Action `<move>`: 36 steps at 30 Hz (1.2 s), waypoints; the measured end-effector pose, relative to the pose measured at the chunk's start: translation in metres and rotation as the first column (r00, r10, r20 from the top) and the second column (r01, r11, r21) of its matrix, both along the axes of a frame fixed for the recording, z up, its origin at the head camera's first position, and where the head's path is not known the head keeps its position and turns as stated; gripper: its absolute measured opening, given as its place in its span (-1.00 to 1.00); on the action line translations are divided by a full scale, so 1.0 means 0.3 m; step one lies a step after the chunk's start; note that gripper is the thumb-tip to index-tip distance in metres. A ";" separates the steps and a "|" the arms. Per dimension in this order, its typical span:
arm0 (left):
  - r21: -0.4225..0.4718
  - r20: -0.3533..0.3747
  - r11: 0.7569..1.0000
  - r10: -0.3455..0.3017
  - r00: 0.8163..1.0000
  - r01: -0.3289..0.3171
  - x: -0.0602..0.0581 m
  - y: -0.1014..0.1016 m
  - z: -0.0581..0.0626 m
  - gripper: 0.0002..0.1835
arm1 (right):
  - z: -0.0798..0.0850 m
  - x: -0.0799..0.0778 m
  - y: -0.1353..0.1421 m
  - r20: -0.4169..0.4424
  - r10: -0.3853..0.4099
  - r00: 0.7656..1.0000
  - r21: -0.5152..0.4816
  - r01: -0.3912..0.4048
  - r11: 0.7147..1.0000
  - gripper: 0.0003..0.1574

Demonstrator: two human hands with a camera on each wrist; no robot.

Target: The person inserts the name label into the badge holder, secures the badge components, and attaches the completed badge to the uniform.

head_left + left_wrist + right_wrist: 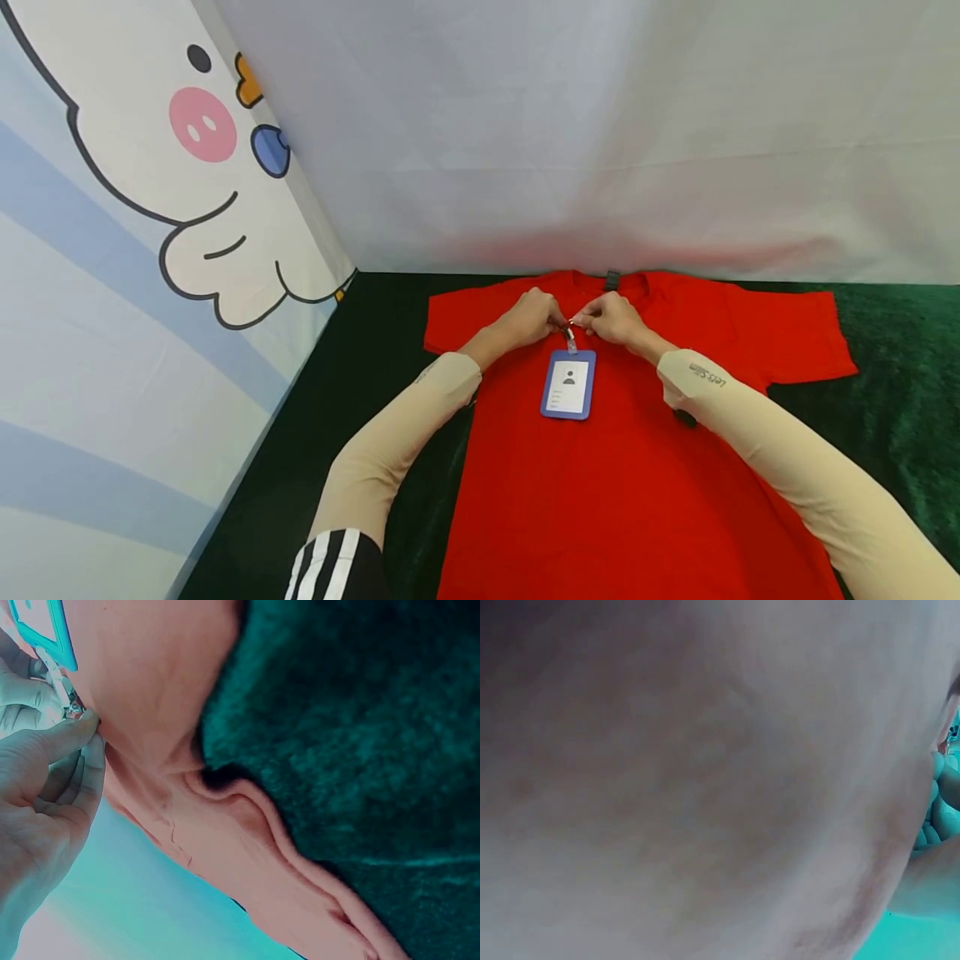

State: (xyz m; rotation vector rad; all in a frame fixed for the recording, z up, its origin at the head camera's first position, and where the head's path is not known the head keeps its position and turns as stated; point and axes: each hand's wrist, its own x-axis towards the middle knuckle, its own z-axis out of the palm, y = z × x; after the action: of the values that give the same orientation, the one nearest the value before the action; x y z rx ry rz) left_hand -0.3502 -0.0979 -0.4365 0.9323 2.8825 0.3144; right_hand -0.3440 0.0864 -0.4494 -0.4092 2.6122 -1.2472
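Note:
A red T-shirt (637, 483) lies spread out, its collar at the far end. On its chest is a blue-framed badge holder (567, 387) containing a white card, with a strap and metal clip (572, 340) at its top. My left hand (528, 318) pinches the shirt cloth beside the clip; in the left wrist view, thumb and forefinger meet at a fold there. From the other side, my right hand (611, 318) pinches the clip's upper end. Skin fills most of the right wrist view, hiding the right fingertips.
Dark green velvety cloth (892, 425) covers the table beneath the shirt. A white curtain (600, 125) rises behind it, and a cartoon-printed panel (112, 333) stands along the left side. A dark tag (612, 281) shows at the collar.

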 end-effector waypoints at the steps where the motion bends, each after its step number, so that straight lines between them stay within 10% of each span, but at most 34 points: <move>1: 0.000 -0.001 1.000 0.001 1.000 -0.001 0.001 0.000 0.000 -0.79 | 0.000 0.001 0.000 0.001 -0.001 1.000 0.001 0.001 1.000 -0.73; 36: 0.187 0.087 0.982 -0.028 0.996 0.011 -0.024 -0.028 -0.028 -0.76 | -0.013 -0.004 0.044 -0.082 0.023 0.996 0.028 -0.021 0.999 -0.75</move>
State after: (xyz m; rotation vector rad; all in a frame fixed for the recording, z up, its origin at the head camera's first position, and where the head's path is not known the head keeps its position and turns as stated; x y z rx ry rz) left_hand -0.3575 -0.1063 -0.4449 0.9471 2.7976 0.6171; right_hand -0.3453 0.0995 -0.4533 -0.4937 2.6822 -1.2120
